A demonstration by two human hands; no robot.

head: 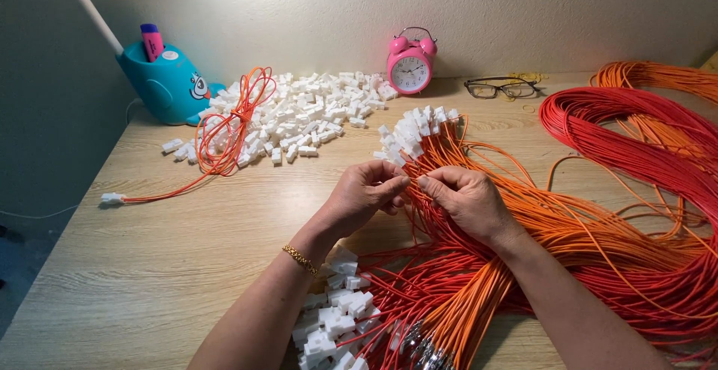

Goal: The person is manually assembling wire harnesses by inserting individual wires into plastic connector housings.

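Hands (419, 194) pinching thin orange wires (479, 265)

Clock (410, 66) behind connector pile (299, 116)

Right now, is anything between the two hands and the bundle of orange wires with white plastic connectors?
Nothing visible: the left hand and right hand already pinch the orange wire bundle just below its white plastic connectors.

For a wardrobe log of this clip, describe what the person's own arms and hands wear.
Both forearms are bare up to the frame edge, with no sleeves in view. The left hand has a thin gold chain bracelet at its wrist. The right hand has nothing on its wrist. No gloves or watch; no ring shows on the visible fingers.
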